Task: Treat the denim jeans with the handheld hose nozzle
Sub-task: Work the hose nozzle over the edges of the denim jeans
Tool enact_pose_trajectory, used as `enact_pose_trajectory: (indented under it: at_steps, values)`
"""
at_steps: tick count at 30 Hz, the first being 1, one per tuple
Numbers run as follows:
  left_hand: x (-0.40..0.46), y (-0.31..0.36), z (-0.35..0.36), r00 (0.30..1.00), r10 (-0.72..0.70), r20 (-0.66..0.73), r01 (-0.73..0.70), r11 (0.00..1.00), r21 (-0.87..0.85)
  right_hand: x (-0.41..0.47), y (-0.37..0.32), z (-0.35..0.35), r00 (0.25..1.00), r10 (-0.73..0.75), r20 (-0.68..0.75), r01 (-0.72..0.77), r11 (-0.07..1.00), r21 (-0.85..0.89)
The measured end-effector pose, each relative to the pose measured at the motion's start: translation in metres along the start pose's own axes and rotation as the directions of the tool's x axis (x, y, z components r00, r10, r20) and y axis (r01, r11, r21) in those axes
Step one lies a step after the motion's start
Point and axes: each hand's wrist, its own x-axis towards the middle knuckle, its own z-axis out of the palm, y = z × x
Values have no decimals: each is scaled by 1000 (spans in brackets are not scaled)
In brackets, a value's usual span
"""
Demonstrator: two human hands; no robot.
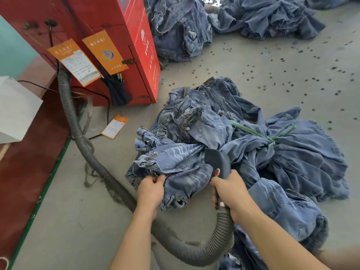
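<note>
Concrete floor [214, 61], bundled jeans [194, 166], hands gripping nozzle [217, 160]

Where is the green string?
In the head view, the green string sits right of centre, tied around the bundle of denim jeans on the floor, just up and right of the hose nozzle held by the right hand.

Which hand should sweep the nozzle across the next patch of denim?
Right. The right hand already grips the hose nozzle, its head resting on the jeans. The left hand pinches the fabric edge, holding it in place.
</note>
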Motion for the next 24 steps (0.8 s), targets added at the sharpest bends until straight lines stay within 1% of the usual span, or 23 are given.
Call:
enact_pose_trajectory:
  at_steps: [3, 6, 8, 10, 11, 13, 16, 19, 21, 22, 23, 24]
  values:
    - [3, 1, -3, 998, -12, 59, 17, 996, -87, -29, 8, -18, 996, -8, 86, 8, 1000, -5]
    - [4, 5, -7, 1000, -12, 14, 14, 992, -123, -42, 10, -21, 988, 14, 154, -12, 1000, -15]
    - [3, 7, -9, 996, 57, -73, -65, 992, -108, -43, 10, -22, 990, 7, 140, -3, 1000, -28]
    - [-2, 8, -10, 980, 159, -122, -164, 986, -40, -42, 8, -23, 994, 3, 113, -1, 1000, -18]
    - [-4, 9, -9, 978, 173, -118, -175, 985, -9, -41, 7, -24, 994, 2, 107, 0, 1000, -19]
    - [-4, 10, -4, 983, 154, -103, -151, 988, 33, -39, 5, -26, 995, -10, 103, 12, 1000, -26]
    - [-1, 9, -2, 980, 141, -139, -143, 990, -10, -39, 3, -24, 991, -27, 128, 34, 998, -58]
    - [8, -1, -8, 975, 152, -164, -155, 988, -4, -39, 4, -20, 987, -21, 158, 37, 994, -99]
    - [12, -6, -12, 989, 80, -128, -99, 984, -148, -39, 5, -20, 987, -21, 159, 38, 994, -104]
    - [14, -7, -14, 996, 22, -86, -42, 971, -237, -38, 5, -21, 987, -16, 157, 33, 994, -102]
    - [16, -7, -15, 999, -53, -4, 49, 948, -313, -38, 5, -23, 988, -9, 156, 25, 995, -98]
    - [18, -8, -16, 983, -137, 125, 174, 914, -365, -38, 6, -25, 987, 0, 160, 16, 995, -97]
